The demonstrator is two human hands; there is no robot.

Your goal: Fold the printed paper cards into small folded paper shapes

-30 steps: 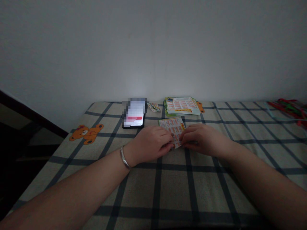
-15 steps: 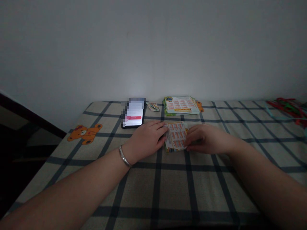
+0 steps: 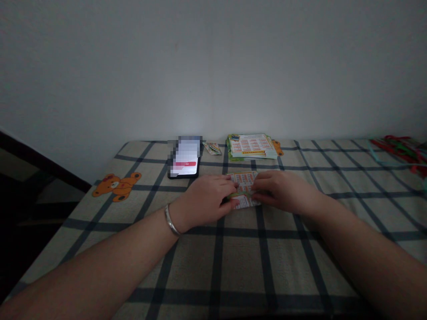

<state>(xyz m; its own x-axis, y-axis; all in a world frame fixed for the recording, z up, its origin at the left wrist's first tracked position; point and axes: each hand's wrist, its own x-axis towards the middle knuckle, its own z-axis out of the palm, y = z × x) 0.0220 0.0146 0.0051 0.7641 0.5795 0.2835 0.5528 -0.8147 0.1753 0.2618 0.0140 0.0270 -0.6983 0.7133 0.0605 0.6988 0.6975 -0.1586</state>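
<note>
A small printed paper sheet [image 3: 244, 179] with rows of orange-and-white blocks lies on the checked cloth between my hands. A raised green edge runs across its middle, and a printed strip shows below it. My left hand [image 3: 208, 198], a silver bangle at its wrist, grips the sheet's left side with fingers above and thumb below the green edge. My right hand [image 3: 283, 189] pinches the right side, fingertips close together at that same edge. The undersides of the fingers are partly hidden.
Behind the sheet stands a stack of similar printed sheets [image 3: 251, 146] by the wall. Left of it are a small folded paper piece [image 3: 212, 148] and a lit phone [image 3: 185, 158]. Red and green ribbons [image 3: 396, 151] lie far right. The checked tablecloth [image 3: 196, 262] carries bear figures.
The sheet's near part has been lifted, so a green edge now stands across its middle. My right fingers have moved slightly left and my left thumb has moved onto the near strip.
</note>
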